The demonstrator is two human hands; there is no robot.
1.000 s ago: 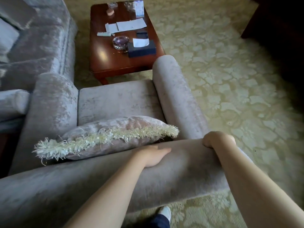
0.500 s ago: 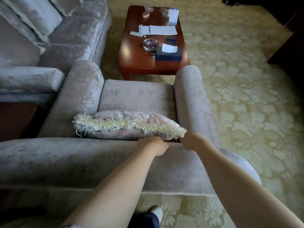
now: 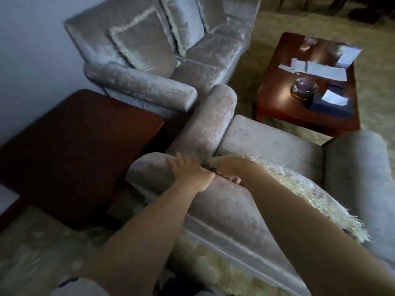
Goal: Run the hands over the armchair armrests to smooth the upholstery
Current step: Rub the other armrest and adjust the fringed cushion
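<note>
While both forearms are stretched over the armchair (image 3: 267,144) from behind, the left hand (image 3: 190,174) is laid on the rolled top of the backrest (image 3: 224,201), at the armchair's rear left corner. Its grip is wide: the fingers are spread flat on the upholstery and nothing is held. Just beside it, the right hand (image 3: 229,166) is bent down at the wrist. Its fingers are buried in the crease where the backrest meets the left armrest (image 3: 210,122), so the state of that grip cannot be told.

A fringed cushion (image 3: 303,189) is propped on the armchair's seat against the backrest, and its pale fringe is touched by the right forearm. The right armrest (image 3: 359,167) is seen at the armchair's other side, well apart from both hands. A dark side desk (image 3: 81,150) is set just beside the armchair's left flank.

Beyond the left armrest's front end, a sofa (image 3: 205,52) with loose cushions is placed. In front of the armchair, a low desk (image 3: 277,99) is set on patterned carpet (image 3: 374,60), and papers (image 3: 320,70) and a glass bowl (image 3: 304,88) are laid on it.
</note>
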